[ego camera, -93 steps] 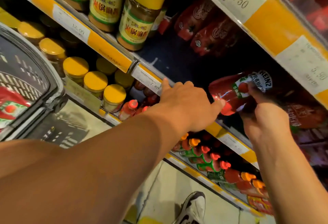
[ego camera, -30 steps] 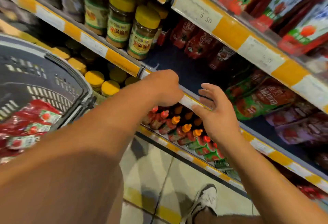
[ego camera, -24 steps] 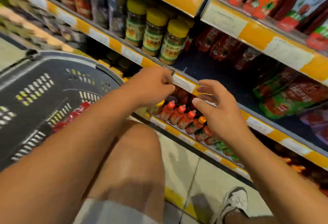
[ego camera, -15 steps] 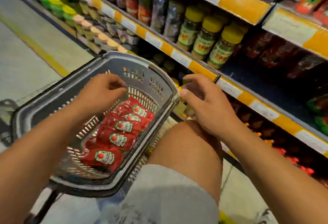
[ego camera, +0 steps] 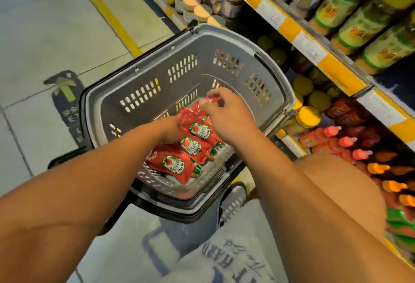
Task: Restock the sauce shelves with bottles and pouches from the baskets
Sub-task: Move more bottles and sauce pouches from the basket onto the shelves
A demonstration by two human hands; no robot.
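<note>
A grey plastic basket (ego camera: 157, 67) stands on the floor in front of me. Several red Heinz ketchup pouches (ego camera: 177, 163) lie in its bottom. Both my hands are down inside the basket. My right hand (ego camera: 226, 116) pinches the top of a red pouch (ego camera: 208, 101) at the far end of the pile. My left hand (ego camera: 168, 129) reaches in among the pouches from the left, its fingers hidden behind them. The sauce shelves (ego camera: 314, 47) with yellow and white price strips run along the right.
Jars with yellow lids (ego camera: 368, 20) stand on the upper shelf. Squeeze bottles with red and orange caps (ego camera: 350, 143) fill the lower shelf at right. My bent knee (ego camera: 336, 184) and a shoe (ego camera: 233, 199) are close to the basket. Tiled floor with a yellow line (ego camera: 105, 13) lies left.
My view has swung from the shelf down to the basket. Both hands left the shelf edge and went into the basket, and the right hand has taken hold of a pouch.
</note>
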